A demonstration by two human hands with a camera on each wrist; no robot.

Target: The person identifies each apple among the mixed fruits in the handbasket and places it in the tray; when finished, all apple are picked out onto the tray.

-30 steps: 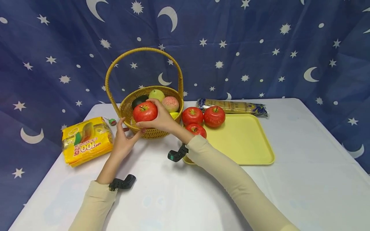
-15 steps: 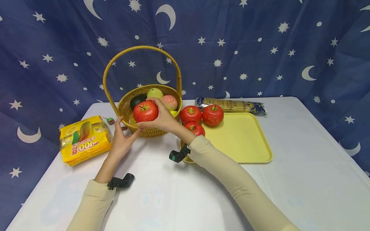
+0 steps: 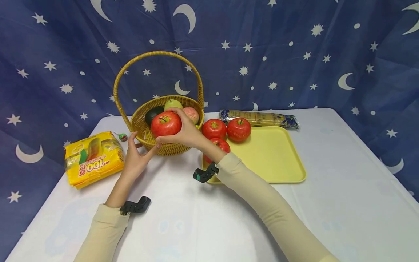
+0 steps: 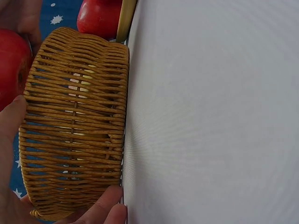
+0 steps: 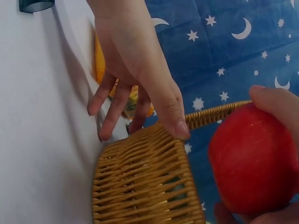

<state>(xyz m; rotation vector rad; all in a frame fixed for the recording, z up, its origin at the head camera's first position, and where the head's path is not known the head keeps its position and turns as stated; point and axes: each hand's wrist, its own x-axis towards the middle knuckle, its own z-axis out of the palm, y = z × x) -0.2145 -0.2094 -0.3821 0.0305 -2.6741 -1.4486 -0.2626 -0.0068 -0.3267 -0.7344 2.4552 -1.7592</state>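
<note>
My right hand (image 3: 188, 133) holds a large red apple (image 3: 166, 124) by its side, thumb in front and fingers behind, over the front rim of a wicker basket (image 3: 171, 149). In the right wrist view the apple (image 5: 254, 158) stands apart from the basket's rim. At the basket's left front, my left hand (image 3: 135, 162) grips the wall, with the thumb at the rim and fingers low on the side in the left wrist view. Inside the basket lie a dark green avocado (image 3: 153, 115), a yellow-green pear (image 3: 172, 104) and a pinkish peach (image 3: 191, 114), partly hidden by the right hand.
Right of the basket, three red apples (image 3: 239, 129) sit at the left end of a yellow tray (image 3: 271, 160). Behind it lies a packet of dry noodles (image 3: 262, 118). A yellow snack bag (image 3: 95, 158) and a small wrapped lollipop (image 3: 123, 137) are at left. The tall handle (image 3: 158, 53) arches over the basket.
The held apple has shifted slightly right relative to the basket and looks a little larger. My left hand keeps its place on the basket; the whole view has drifted slightly.
</note>
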